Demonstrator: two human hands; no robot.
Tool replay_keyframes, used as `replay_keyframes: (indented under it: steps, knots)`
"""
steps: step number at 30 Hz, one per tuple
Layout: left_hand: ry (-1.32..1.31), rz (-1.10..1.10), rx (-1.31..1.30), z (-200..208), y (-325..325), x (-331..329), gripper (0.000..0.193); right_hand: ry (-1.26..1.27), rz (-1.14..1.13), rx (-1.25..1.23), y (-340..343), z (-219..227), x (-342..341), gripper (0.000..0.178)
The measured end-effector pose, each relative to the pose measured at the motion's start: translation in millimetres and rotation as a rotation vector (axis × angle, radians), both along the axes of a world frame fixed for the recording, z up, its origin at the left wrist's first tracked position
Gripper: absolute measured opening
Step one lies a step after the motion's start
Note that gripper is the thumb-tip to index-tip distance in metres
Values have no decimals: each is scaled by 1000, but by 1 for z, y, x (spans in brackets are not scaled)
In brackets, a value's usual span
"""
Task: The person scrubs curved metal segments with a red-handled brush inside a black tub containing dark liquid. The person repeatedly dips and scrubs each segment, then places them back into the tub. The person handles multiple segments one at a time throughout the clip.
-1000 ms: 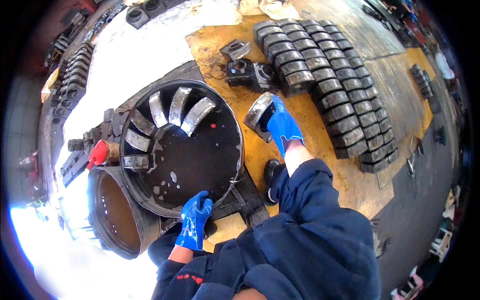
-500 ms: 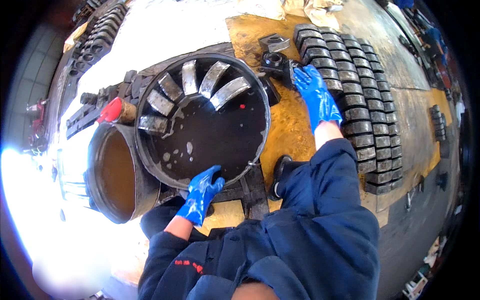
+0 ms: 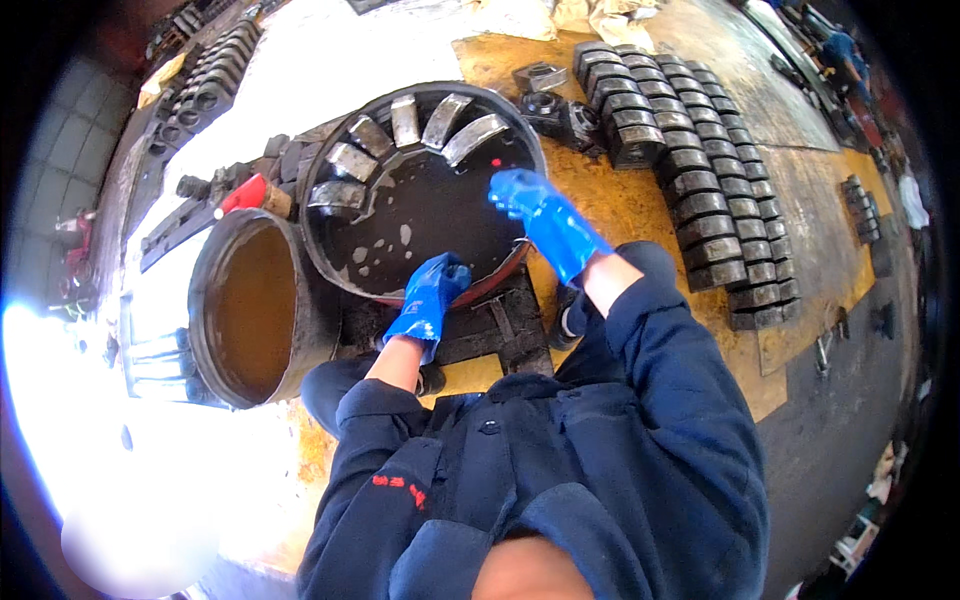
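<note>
Both my hands wear shiny blue rubber gloves. My left hand (image 3: 431, 302) is at the near rim of a wide round tub (image 3: 308, 235), fingers curled inward; what they hold, if anything, is hidden. My right hand (image 3: 545, 222) is closed with bent fingers over the tub's right side, and I cannot make out anything in it. Dark liquid (image 3: 450, 210) with pale foam patches fills the tub's middle. Several curved metal blocks (image 3: 404, 122) stand fanned along its far and left inner wall. A small red spot (image 3: 496, 162) shows near the right.
Left of the tub stands a drum (image 3: 205, 290) of brownish liquid, with a red-and-tan object (image 3: 245, 195) behind it. Rows of dark metal blocks (image 3: 700, 180) line the right floor. Dark metal parts (image 3: 560, 118) lie beyond the tub. A dark frame (image 3: 500, 325) lies near my feet.
My right hand has moved left from the dark parts beside the block rows to over the tub, its fingers closing. My left hand's fingers have curled in. The view has shifted slightly.
</note>
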State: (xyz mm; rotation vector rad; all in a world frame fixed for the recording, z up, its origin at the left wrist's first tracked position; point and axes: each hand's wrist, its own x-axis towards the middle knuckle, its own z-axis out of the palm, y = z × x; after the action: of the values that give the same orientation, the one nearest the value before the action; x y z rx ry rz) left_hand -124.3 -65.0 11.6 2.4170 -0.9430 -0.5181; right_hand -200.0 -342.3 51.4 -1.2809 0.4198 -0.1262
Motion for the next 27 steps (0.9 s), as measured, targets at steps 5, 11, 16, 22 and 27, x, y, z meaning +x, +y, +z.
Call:
replay_keyframes:
  steps: [5,11,16,22,27]
  knots:
    - [-76,98,-154,6,42,17,36,155,96,-542,106,6,-11,65]
    - [-201,266,-84,16,64,53,40,249,243,-794,104,-15,6,64]
    - [-239,370,-52,8,56,70,38,302,267,-753,83,-43,15,62]
    - [-294,462,83,-4,74,79,37,198,-146,272,75,-6,56,46]
    - [-278,387,123,5,51,78,42,165,-355,358,-32,-73,135,59]
